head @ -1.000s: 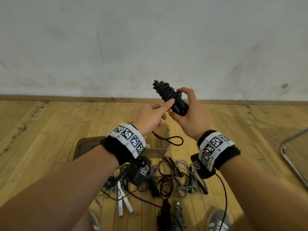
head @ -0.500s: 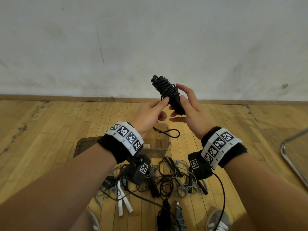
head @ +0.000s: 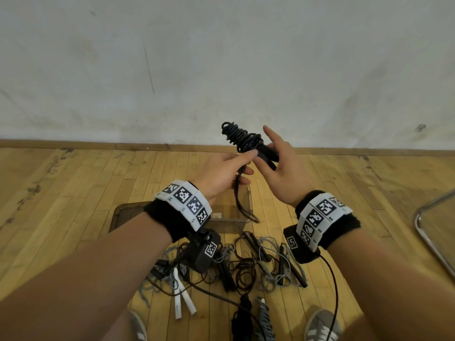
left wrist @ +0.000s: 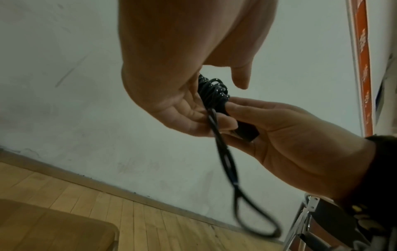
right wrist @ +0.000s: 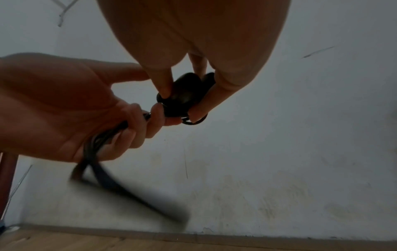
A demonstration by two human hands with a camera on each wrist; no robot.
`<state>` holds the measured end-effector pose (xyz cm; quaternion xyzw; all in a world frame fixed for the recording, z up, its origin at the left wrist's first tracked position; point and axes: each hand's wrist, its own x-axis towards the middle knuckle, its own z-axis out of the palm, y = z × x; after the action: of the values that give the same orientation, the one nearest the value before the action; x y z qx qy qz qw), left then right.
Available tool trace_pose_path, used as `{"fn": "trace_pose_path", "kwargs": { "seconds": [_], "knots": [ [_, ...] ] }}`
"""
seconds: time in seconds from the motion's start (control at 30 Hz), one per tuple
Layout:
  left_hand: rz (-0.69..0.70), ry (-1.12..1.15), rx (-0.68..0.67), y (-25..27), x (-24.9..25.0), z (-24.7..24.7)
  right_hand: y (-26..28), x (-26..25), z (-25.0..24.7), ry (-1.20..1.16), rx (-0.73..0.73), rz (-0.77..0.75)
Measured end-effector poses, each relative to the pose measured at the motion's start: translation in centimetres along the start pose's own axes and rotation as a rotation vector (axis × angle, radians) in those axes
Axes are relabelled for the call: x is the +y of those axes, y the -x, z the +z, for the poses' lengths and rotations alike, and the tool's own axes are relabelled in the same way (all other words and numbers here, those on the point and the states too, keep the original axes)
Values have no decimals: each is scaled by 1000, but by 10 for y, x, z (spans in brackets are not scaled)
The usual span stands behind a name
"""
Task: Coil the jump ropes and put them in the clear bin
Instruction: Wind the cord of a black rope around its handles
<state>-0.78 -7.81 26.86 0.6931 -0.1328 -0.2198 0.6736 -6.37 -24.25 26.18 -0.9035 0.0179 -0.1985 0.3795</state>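
Observation:
A black jump rope [head: 242, 140] has its cord wound round the paired handles [head: 267, 153], held up in front of the wall. My right hand [head: 268, 158] pinches the handle ends [right wrist: 184, 96] between thumb and fingers, with the index finger stretched out. My left hand [head: 236, 168] curls round the loose cord loop [head: 242, 207], which hangs down blurred below the fist [left wrist: 227, 161]. The clear bin [head: 248, 200] stands on the floor under my hands. Its inside is partly hidden by my left wrist.
A tangle of black and grey jump ropes [head: 246, 267] lies on the wooden floor near the bin, with a white-handled one [head: 182, 299] at its left. My shoes [head: 320, 326] are at the bottom edge. A metal chair frame [head: 430, 232] stands at right.
My left hand has gone from touching the coil with a fingertip to gripping the loose loop, which now hangs longer and swings. My right hand's fingers have spread along the handles.

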Motion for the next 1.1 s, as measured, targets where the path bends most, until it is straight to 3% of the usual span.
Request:
{"fn": "trace_pose_path", "kwargs": {
  "seconds": [0.17,0.33,0.47,0.6,0.77,1.1],
  "knots": [
    [43,-10,63,-1,-3,2,-1,-9,1,-8,20,47],
    [91,-52,67,-2,-6,3,2,-18,-4,-464,-107,250],
    [119,-45,77,-3,-7,4,4,-19,-5,-560,-185,292],
    [94,-77,52,-5,-6,4,-1,-6,-4,-408,-158,212],
    [-64,-60,38,-4,-6,2,-1,6,-1,52,-159,94],
    [-128,189,42,-2,1,-1,-2,9,-2,101,-41,12]
  ]
}}
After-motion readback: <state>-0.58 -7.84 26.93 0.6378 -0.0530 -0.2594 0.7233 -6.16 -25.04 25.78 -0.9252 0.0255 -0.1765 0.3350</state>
